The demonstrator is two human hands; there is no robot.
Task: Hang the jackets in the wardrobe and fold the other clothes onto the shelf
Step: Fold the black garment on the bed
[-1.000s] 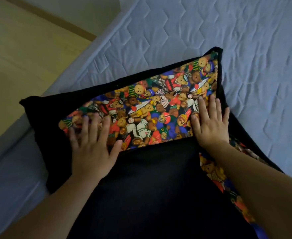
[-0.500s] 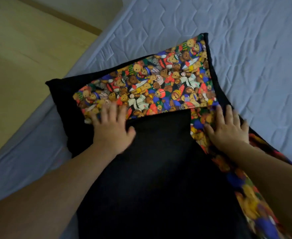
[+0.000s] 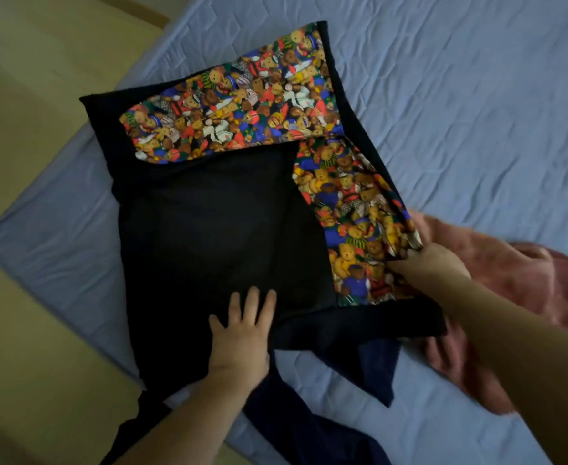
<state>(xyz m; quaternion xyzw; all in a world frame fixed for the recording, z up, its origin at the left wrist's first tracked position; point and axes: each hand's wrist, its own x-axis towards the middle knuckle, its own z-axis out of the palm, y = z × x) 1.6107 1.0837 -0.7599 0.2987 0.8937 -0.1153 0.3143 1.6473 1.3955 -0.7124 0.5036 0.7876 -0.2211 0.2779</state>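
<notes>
Partly, right hand (image 3: 433, 263) fingers hidden under garment (image 3: 222, 223) edge; grip unclear.

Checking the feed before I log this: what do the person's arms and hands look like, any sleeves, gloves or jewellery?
Both forearms are bare, no sleeves in view. The left hand and right hand wear no gloves; no rings or watch are visible, though the right is blurred.

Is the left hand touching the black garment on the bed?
Touching. The head view shows the left hand lying flat, fingers straight, on the black garment near its lower edge, with no gap visible between palm and cloth.
</notes>
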